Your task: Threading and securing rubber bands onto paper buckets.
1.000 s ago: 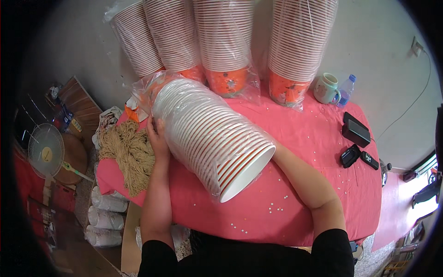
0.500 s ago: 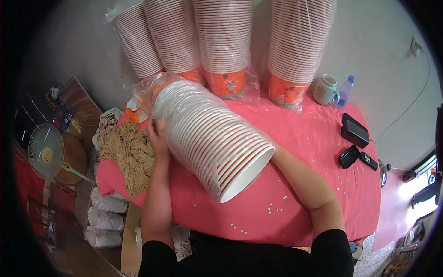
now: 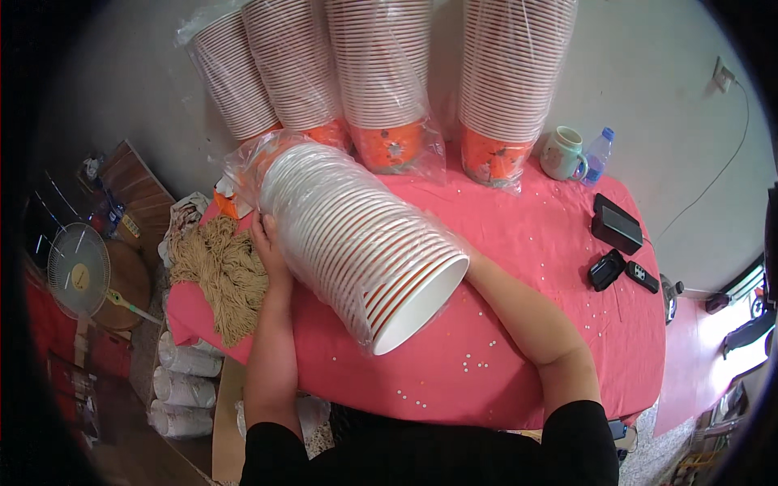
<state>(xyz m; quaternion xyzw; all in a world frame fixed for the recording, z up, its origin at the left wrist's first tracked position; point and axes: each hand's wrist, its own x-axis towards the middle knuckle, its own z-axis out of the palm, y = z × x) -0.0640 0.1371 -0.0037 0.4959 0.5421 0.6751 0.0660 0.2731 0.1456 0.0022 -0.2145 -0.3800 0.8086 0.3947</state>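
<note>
A long stack of nested white paper buckets (image 3: 356, 223) in a clear plastic sleeve lies slantwise in front of me. Its open mouth faces me at the lower right, and orange shows at its far upper-left end. My left hand (image 3: 270, 243) is against the stack's left side, fingers curled along the plastic. From the right, my right forearm (image 3: 527, 316) reaches to the stack's other side. The right hand's fingers are hidden behind the stack. Beside my left wrist lies a bundle of tan yarn (image 3: 219, 275) on the pink tablecloth (image 3: 519, 397).
Several tall sleeved stacks of orange-and-white buckets (image 3: 393, 146) stand along the wall. A pale green mug (image 3: 561, 154), water bottle (image 3: 597, 158), black box (image 3: 616, 224) and small black remote (image 3: 643, 278) sit at the right. A fan (image 3: 79, 267) stands left of the table.
The whole view has shifted slightly, so the table things appear a little further left. The stack stays between my arms, with little change in its pose.
</note>
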